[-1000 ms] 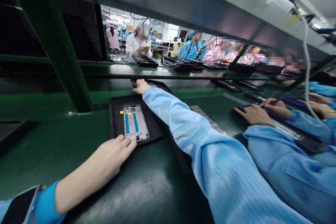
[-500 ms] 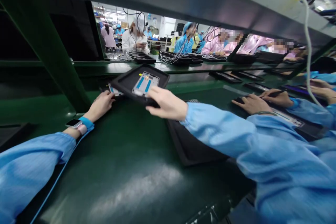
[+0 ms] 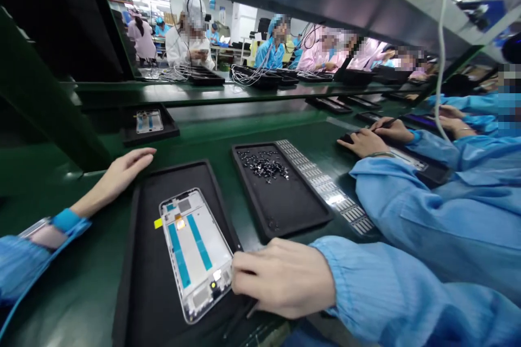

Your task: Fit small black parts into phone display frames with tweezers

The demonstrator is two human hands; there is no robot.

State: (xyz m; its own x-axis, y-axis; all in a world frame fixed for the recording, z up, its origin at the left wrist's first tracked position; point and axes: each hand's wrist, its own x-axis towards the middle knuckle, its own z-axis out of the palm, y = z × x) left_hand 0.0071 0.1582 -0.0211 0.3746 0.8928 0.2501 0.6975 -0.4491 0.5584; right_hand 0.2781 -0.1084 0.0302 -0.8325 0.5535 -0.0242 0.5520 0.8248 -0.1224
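Phone frame point(image 3: 214, 230), pale with two blue strips point(image 3: 199, 241) and a yellow tab point(image 3: 158, 223) on its left edge, lies at a slant inside the near black tray point(image 3: 148, 282), in front of the person. The right hand point(image 3: 280, 276) is at the tray's right rim, next to the frame's lower right corner; its fingers are bent inward, and whether they grip the rim or something else cannot be told. The left hand point(image 3: 126, 171) is near the tray's far left corner, its fingers stretched out and loosely parted, with nothing in them. A blue wristband point(image 3: 66, 219) circles that wrist.

To the right of the near tray, a parts tray point(image 3: 288, 209) rests on the green surface point(image 3: 191, 146), with small dark parts point(image 3: 268, 167) heaped toward its far end. Along its right side lies a sheet of small strips point(image 3: 321, 184). Farther back on the left, another tray point(image 3: 171, 131) holds a second frame point(image 3: 144, 123). On the right, a co-worker's hands point(image 3: 362, 143) are over a dark tray point(image 3: 437, 173).
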